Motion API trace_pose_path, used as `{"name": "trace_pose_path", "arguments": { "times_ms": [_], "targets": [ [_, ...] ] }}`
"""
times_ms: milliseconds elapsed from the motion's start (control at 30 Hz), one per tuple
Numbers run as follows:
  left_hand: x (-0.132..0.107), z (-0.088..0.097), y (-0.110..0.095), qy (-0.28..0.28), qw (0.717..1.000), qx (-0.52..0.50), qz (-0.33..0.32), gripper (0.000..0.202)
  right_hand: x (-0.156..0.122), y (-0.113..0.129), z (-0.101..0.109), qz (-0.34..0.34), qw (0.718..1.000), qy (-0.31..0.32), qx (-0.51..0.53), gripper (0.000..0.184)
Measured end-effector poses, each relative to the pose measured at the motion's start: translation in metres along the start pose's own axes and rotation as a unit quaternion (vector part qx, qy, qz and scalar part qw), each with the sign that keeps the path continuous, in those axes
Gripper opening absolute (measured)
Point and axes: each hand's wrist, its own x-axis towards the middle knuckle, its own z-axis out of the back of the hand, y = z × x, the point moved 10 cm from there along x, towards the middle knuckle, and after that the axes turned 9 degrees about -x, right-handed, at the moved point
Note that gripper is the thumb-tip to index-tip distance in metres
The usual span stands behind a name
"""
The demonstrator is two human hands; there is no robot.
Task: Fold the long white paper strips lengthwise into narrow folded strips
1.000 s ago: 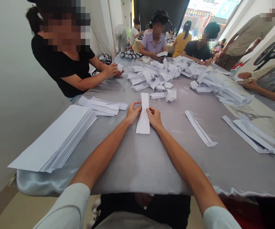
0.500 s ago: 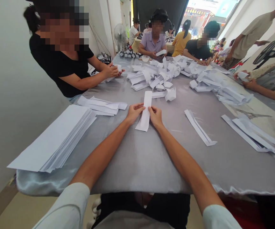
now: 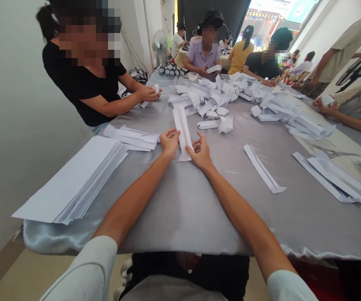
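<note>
Between my hands stands a long folded strip of white paper (image 3: pixel 183 129), tilted with its top to the left and a crease along its length. My left hand (image 3: pixel 170 142) grips its left edge with thumb and fingers. My right hand (image 3: pixel 201 151) has its thumb on the strip's lower right part, the fingers partly curled, the index finger lifted off to the right. Left of my hands lie several folded paper strips (image 3: pixel 132 138) beside a thick stack of flat white sheets (image 3: pixel 70 179). One folded strip (image 3: pixel 263 169) rests on the right.
The table has a grey satin cloth (image 3: pixel 180 217). Farther back is a heap of folded white paper pieces (image 3: pixel 212 94). More strips (image 3: pixel 334 177) lie at the right. A person in black (image 3: pixel 86 83) sits at the left, holding a small paper piece; other people sit around the table.
The paper strip has turned from nearly upright to leaning left, and its crease now shows. My right hand's fingers have spread, and its thumb has moved lower on the paper.
</note>
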Motion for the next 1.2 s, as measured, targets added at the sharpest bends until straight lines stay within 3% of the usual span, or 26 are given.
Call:
{"name": "trace_pose_path", "arguments": {
  "times_ms": [100, 233, 300, 500, 600, 733, 900, 1067, 1200],
  "targets": [
    [0.007, 0.007, -0.015, -0.034, 0.998, -0.034, -0.027, 0.020, -0.003, 0.012, -0.004, 0.038, 0.998, 0.030, -0.027, 0.086],
    [0.015, 0.011, -0.023, -0.056, 0.996, -0.069, -0.027, 0.021, -0.005, 0.018, -0.013, 0.052, 0.990, 0.080, -0.105, 0.032],
    [0.017, 0.012, -0.024, -0.062, 0.995, -0.075, -0.023, 0.023, -0.005, 0.017, -0.016, 0.058, 0.985, 0.093, -0.137, 0.019],
    [0.016, 0.014, -0.027, -0.077, 0.994, -0.074, -0.015, 0.029, -0.006, 0.021, -0.023, 0.137, 0.973, 0.107, -0.151, 0.017],
    [0.017, 0.015, -0.032, -0.080, 0.994, -0.072, -0.028, 0.030, -0.008, 0.022, -0.025, 0.158, 0.969, 0.113, -0.151, 0.025],
    [0.017, 0.018, -0.035, -0.086, 0.993, -0.076, -0.040, 0.028, -0.008, 0.021, -0.018, 0.127, 0.979, 0.083, -0.140, 0.029],
    [0.016, 0.018, -0.037, -0.090, 0.992, -0.061, -0.058, 0.020, -0.006, 0.016, 0.000, 0.067, 0.996, 0.003, -0.064, 0.069],
    [0.015, 0.014, -0.033, -0.076, 0.994, -0.054, -0.052, 0.013, -0.003, 0.013, 0.007, 0.070, 0.995, -0.031, -0.068, 0.037],
    [0.014, 0.010, -0.030, -0.064, 0.996, -0.052, -0.047, 0.013, -0.003, 0.016, 0.010, 0.071, 0.994, -0.034, -0.073, 0.032]
  ]
}}
